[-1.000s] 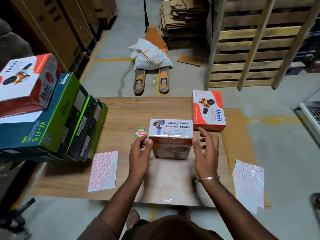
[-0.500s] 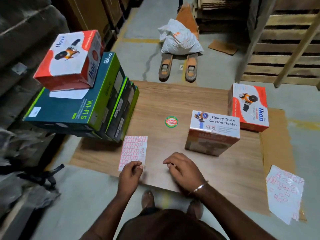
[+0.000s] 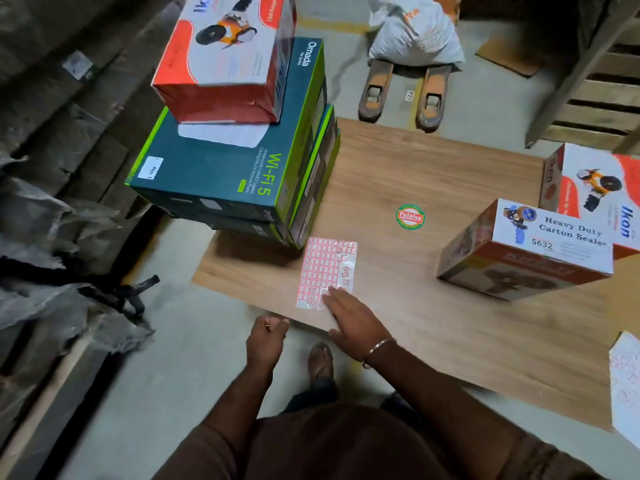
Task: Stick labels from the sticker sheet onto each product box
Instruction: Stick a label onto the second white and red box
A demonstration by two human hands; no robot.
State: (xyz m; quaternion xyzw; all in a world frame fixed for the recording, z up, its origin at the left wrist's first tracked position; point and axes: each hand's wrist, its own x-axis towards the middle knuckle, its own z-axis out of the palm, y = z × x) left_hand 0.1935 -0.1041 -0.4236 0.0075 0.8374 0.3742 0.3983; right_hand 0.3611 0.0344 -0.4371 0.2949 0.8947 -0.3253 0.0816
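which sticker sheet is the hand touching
The sticker sheet beside the stack of green Wi-Fi boxes: the right hand rests its fingers on that sheet's near corner. The other sheet lies untouched at the board's far right edge.

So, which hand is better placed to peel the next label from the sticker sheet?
The right hand. Its fingers already rest on the near edge of the sticker sheet. The left hand is curled, off the board's edge, apart from the sheet; whether it pinches something is unclear.
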